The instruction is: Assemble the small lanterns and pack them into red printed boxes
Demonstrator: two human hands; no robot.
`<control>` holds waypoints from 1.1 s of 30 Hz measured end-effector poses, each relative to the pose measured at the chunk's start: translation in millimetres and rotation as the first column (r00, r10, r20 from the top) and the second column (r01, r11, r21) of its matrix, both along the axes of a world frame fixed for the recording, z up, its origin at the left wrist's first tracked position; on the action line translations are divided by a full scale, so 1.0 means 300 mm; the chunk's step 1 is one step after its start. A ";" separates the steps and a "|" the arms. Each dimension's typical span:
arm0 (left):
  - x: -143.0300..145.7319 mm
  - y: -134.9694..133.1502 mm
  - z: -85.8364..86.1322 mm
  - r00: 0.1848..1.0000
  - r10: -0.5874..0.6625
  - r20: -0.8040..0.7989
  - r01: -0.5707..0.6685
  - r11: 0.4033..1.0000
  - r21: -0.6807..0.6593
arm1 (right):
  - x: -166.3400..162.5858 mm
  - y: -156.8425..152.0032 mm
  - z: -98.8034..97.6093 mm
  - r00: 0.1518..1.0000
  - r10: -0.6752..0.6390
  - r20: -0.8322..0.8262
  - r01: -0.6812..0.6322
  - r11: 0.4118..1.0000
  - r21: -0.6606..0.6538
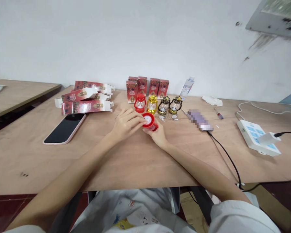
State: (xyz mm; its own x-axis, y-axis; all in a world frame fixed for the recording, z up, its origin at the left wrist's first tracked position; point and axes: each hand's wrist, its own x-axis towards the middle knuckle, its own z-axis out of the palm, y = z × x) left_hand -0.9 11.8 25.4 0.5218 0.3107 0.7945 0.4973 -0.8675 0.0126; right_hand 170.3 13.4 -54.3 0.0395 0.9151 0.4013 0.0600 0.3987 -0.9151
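Observation:
A red miniature lantern (149, 115) is tipped over between my hands, its round base with a white disc turned toward me. My right hand (158, 136) is wrapped round its side from below. From the left, the fingertips of my left hand (127, 124) rest at the rim of the base; its thumb is hidden. Just behind stand a second red lantern (140, 104), a gold lantern (152, 105) and two dark bronze lanterns (164, 106). Small cut-out picture pieces (174, 117) lie in front of the bronze ones.
Upright red boxes (142, 85) and a tilted clear bottle (187, 87) are at the back. Opened red boxes (84, 106) and a phone (65, 129) lie left. To the right are a cabled phone (200, 119), a small screwdriver (218, 114), tissue (212, 100) and a power strip (254, 136).

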 end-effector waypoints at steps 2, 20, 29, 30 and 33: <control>0.005 -0.003 0.004 0.994 -0.018 0.109 0.034 0.989 -0.146 | 0.000 0.001 -0.003 1.000 0.009 0.000 -0.009 1.000 0.006; 0.060 0.016 -0.065 0.830 0.042 0.556 0.502 0.376 -0.779 | 0.004 0.003 0.002 1.000 0.025 0.009 -0.025 0.999 -0.021; 0.065 0.014 -0.086 0.823 0.016 0.568 0.448 0.596 -0.666 | 0.000 0.003 0.011 0.998 0.003 -0.067 -0.009 0.995 -0.099; 0.064 0.014 -0.087 0.822 0.016 0.569 0.450 0.594 -0.667 | 0.001 0.004 0.010 0.998 0.000 -0.063 -0.007 0.995 -0.101; 0.065 0.013 -0.088 0.816 0.025 0.578 0.460 0.578 -0.674 | 0.005 0.006 0.006 0.999 0.003 -0.051 -0.009 0.994 -0.107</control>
State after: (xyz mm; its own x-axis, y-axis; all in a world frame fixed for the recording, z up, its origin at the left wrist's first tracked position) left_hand 18.7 15.8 -1.1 0.2899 0.8406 0.4576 0.0017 -0.4785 0.8781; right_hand 171.7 15.2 -52.7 0.0515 0.9531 0.2983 0.0101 0.2982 -0.9544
